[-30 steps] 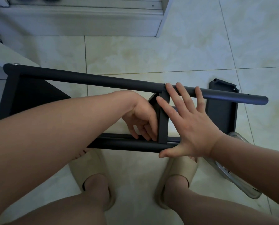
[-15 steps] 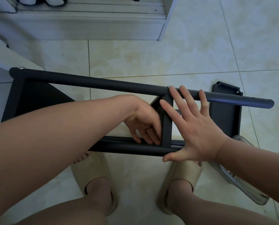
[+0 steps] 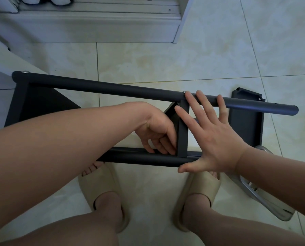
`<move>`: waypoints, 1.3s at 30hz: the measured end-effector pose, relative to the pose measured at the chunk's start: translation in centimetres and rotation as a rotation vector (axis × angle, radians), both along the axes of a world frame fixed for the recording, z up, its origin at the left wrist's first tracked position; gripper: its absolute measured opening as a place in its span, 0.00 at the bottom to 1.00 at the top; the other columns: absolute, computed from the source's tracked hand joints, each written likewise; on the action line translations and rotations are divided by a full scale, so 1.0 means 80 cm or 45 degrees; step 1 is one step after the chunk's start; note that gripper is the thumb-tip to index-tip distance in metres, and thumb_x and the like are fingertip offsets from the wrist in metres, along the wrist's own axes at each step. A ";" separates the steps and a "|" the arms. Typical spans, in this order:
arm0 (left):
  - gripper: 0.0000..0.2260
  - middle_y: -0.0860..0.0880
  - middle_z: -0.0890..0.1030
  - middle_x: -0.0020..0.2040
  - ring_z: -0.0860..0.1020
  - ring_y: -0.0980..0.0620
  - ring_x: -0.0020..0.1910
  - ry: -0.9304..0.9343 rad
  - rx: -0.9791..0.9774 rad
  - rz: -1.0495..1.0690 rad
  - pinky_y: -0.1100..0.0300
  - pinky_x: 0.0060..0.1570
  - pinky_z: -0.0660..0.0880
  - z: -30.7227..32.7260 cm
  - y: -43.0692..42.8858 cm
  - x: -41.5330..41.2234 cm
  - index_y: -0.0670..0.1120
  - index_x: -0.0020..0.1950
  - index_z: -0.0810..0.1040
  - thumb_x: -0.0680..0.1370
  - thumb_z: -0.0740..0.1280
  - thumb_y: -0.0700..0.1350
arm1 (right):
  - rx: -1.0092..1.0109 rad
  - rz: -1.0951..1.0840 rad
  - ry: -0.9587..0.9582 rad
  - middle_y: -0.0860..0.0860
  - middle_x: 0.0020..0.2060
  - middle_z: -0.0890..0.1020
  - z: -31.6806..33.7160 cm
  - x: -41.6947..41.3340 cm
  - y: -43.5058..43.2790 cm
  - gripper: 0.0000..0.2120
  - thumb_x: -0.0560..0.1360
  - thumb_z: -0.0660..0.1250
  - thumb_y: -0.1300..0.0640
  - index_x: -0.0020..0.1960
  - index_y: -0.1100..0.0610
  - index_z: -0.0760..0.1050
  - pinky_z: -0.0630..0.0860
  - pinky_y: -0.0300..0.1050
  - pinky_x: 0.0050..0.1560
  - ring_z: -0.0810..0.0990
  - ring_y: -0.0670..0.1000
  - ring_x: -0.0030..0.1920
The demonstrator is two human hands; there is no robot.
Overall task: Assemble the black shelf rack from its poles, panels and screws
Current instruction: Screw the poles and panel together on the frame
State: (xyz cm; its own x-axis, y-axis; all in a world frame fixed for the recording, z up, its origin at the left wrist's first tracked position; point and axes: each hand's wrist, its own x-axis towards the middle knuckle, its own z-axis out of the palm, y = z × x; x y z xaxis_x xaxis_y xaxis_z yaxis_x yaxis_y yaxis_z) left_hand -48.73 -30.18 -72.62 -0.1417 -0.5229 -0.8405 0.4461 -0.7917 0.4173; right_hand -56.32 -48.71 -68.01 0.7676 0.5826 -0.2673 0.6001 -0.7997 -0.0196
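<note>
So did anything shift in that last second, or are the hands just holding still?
Nothing visibly moved; only the view drifted a little. The right hand stays spread flat across both poles beside the middle panel, and the left hand keeps fingers curled at that panel's base.

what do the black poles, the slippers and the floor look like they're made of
Poles: likely metal tube with a matte black coating. They are round and smooth, with only a soft sheen along the top.
Slippers: probably moulded foam or rubber. They are beige, thick, seamless and dull.
Floor: glazed ceramic or stone-look tile. It is pale, mottled and glossy, with thin grout lines.
</note>
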 end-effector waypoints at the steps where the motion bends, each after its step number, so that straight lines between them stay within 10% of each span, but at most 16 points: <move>1: 0.06 0.53 0.86 0.44 0.80 0.52 0.51 -0.008 0.008 -0.006 0.49 0.58 0.75 0.000 0.000 0.000 0.51 0.48 0.85 0.79 0.68 0.45 | 0.000 0.000 -0.001 0.62 0.82 0.48 0.000 0.000 0.000 0.62 0.64 0.50 0.14 0.83 0.56 0.48 0.41 0.76 0.75 0.44 0.65 0.81; 39: 0.08 0.51 0.86 0.48 0.81 0.51 0.54 -0.070 -0.070 0.016 0.48 0.65 0.74 -0.003 0.003 -0.003 0.48 0.56 0.83 0.78 0.69 0.41 | 0.010 0.003 -0.017 0.62 0.82 0.48 0.000 -0.001 0.000 0.62 0.64 0.50 0.14 0.83 0.56 0.50 0.42 0.76 0.74 0.45 0.65 0.81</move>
State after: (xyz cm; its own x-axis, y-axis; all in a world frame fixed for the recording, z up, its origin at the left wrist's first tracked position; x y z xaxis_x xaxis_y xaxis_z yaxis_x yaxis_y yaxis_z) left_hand -48.94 -29.96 -72.87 -0.0894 -0.5702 -0.8166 0.4313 -0.7612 0.4843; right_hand -56.39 -48.74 -68.04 0.7696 0.5864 -0.2526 0.6023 -0.7981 -0.0175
